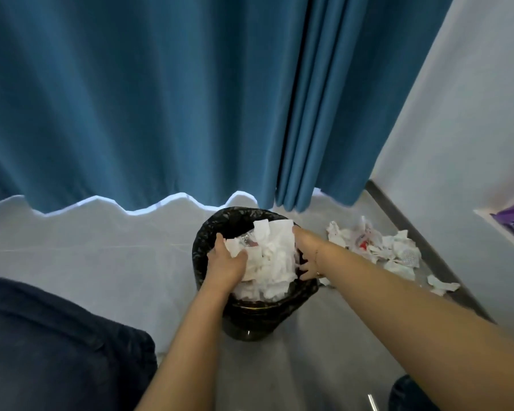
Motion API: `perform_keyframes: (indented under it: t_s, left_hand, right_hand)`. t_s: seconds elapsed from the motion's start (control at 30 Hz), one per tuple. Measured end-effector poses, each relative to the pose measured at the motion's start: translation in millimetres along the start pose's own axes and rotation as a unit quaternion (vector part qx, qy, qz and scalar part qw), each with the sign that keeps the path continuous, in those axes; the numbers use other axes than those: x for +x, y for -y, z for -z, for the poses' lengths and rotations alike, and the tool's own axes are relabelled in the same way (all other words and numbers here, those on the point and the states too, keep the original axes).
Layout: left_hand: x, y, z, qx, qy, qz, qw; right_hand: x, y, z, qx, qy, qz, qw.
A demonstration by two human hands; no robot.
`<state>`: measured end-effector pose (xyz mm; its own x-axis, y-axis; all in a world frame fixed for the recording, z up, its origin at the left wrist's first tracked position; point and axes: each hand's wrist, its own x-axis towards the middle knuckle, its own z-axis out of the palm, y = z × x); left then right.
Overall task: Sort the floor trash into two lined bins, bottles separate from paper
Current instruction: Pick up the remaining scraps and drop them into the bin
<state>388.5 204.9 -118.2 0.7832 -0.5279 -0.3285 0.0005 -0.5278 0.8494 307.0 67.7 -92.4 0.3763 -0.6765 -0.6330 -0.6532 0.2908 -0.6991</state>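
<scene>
Pressing down into the black-lined bin (251, 307), both hands bracket a heap of crumpled white paper (269, 262) that fills it to the rim. The left hand (227, 262) lies on the heap's left side, fingers (220, 240) curled against the paper; the right hand (304, 250) clasps its right side, fingers partly hidden inside the bin. More crumpled paper scraps (380, 247) lie on the floor (86, 256) just right of the bin, by the wall. A blue curtain (146, 99) hangs behind the bin.
</scene>
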Motion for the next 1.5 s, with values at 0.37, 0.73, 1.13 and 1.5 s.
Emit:
perform_keyframes:
  t_s: [0.37,0.73,1.13,1.5]
  left_hand:
    - [-41,-26,-6,-0.023,-0.035,-0.152,0.987]
    - [-42,-47,-147,0.081,0.18,-0.242,0.95]
    - [13,11,-288,0.254,0.32,-0.238,0.881]
    - [109,31,-349,0.359,0.159,-0.234,0.889]
  right_hand:
    - [-32,-11,83,-0.186,0.002,0.086,0.979]
    - [-10,-33,223,-0.335,0.03,0.005,0.942]
    - [83,-157,292,-0.46,-0.051,-0.125,0.878]
    - [189,-290,275,-0.287,-0.266,-0.198,0.899]
